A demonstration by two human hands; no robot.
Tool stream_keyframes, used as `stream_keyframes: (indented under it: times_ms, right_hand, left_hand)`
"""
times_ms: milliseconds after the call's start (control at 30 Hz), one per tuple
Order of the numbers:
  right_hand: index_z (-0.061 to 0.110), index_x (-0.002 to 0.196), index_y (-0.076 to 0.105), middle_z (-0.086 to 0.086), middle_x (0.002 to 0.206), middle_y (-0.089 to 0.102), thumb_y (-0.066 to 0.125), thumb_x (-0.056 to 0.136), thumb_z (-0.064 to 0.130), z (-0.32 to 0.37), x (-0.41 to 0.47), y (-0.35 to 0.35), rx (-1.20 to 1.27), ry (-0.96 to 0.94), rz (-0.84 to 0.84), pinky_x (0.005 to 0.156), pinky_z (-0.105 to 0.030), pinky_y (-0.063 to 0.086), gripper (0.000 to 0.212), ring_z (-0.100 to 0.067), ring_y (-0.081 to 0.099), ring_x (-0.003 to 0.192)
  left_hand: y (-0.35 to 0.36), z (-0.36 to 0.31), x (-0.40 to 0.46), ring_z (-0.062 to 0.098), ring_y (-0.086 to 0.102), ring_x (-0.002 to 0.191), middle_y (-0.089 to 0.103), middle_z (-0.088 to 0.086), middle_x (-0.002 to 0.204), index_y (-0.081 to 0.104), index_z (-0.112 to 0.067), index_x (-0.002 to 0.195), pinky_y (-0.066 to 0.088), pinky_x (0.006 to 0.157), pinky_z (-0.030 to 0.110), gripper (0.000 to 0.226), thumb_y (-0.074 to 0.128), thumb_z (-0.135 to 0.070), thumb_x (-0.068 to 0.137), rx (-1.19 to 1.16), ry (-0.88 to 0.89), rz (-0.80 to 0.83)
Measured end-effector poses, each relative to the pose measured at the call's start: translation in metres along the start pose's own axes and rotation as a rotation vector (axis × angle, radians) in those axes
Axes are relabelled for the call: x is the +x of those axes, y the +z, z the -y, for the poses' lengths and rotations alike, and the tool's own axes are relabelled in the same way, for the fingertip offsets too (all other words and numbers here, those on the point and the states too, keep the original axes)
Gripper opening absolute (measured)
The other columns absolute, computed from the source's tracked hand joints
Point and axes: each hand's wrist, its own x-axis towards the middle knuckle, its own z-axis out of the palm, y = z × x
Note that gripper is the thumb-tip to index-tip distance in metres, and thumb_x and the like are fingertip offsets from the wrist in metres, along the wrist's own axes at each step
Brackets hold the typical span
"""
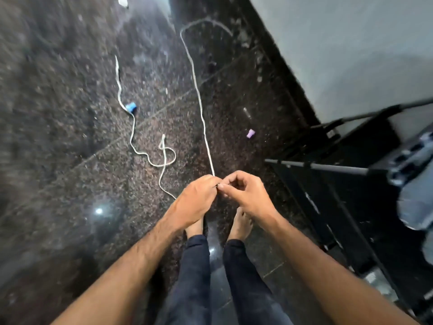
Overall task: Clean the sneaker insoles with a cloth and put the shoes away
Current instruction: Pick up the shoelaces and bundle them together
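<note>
I stand barefoot on a dark speckled floor. My left hand (198, 199) and my right hand (246, 193) meet in front of me, both pinching the near end of a long white shoelace (199, 97) that runs away across the floor and curls at its far end. A second white lace (140, 146) lies looped on the floor to the left; its near end passes behind my left hand. A light-coloured sneaker (412, 198) rests on the black rack at the right edge, blurred. No cloth or insole is in view.
A black metal shoe rack (328, 168) stands along the grey wall (351, 55) on the right. A small blue object (130, 107) and a small purple object (250, 133) lie on the floor. A white scrap (123, 1) sits at the top edge.
</note>
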Motion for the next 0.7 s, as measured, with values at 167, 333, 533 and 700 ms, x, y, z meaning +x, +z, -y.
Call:
stream_keyframes:
  times_ms: [167, 333, 533, 700]
  right_hand:
    - [0.009, 0.092, 0.073, 0.002, 0.084, 0.074, 0.077, 0.089, 0.005, 0.115, -0.083, -0.032, 0.086, -0.118, -0.066, 0.075, -0.021, 0.053, 0.007, -0.005, 0.068, 0.078]
    - [-0.002, 0.104, 0.071, -0.01, 0.093, 0.074, 0.071, 0.091, 0.0, 0.207, -0.182, -0.05, 0.173, -0.183, -0.117, 0.08, -0.019, 0.055, 0.012, -0.007, 0.068, 0.083]
    - [0.008, 0.1, 0.072, -0.009, 0.093, 0.075, 0.074, 0.089, 0.0, 0.281, -0.289, -0.08, 0.243, -0.295, -0.227, 0.089, -0.035, 0.056, 0.013, -0.018, 0.069, 0.087]
    - [0.014, 0.095, 0.072, 0.001, 0.082, 0.075, 0.068, 0.093, 0.003, 0.316, -0.365, -0.12, 0.437, -0.396, -0.369, 0.072, -0.023, 0.057, 0.011, -0.01, 0.069, 0.075]
  left_hand:
    - [-0.075, -0.118, -0.035, 0.02, 0.06, 0.081, 0.064, 0.003, 0.086, 0.069, -0.003, 0.098, 0.046, 0.077, 0.028, 0.039, 0.037, -0.026, 0.096, 0.06, 0.136, -0.038]
    - [-0.133, -0.232, -0.087, 0.0, 0.05, 0.077, 0.061, -0.006, 0.083, 0.07, -0.005, 0.094, 0.039, 0.068, 0.022, 0.046, 0.043, -0.042, 0.091, 0.041, 0.232, -0.054]
    - [-0.169, -0.348, -0.143, -0.005, 0.052, 0.067, 0.055, -0.02, 0.072, 0.051, -0.042, 0.081, 0.04, 0.065, 0.016, 0.025, 0.051, -0.025, 0.1, 0.016, 0.401, -0.042]
    - [-0.171, -0.454, -0.172, 0.007, 0.054, 0.054, 0.058, -0.005, 0.061, 0.053, -0.031, 0.069, 0.043, 0.054, 0.03, 0.038, 0.045, -0.037, 0.106, -0.058, 0.518, 0.016]
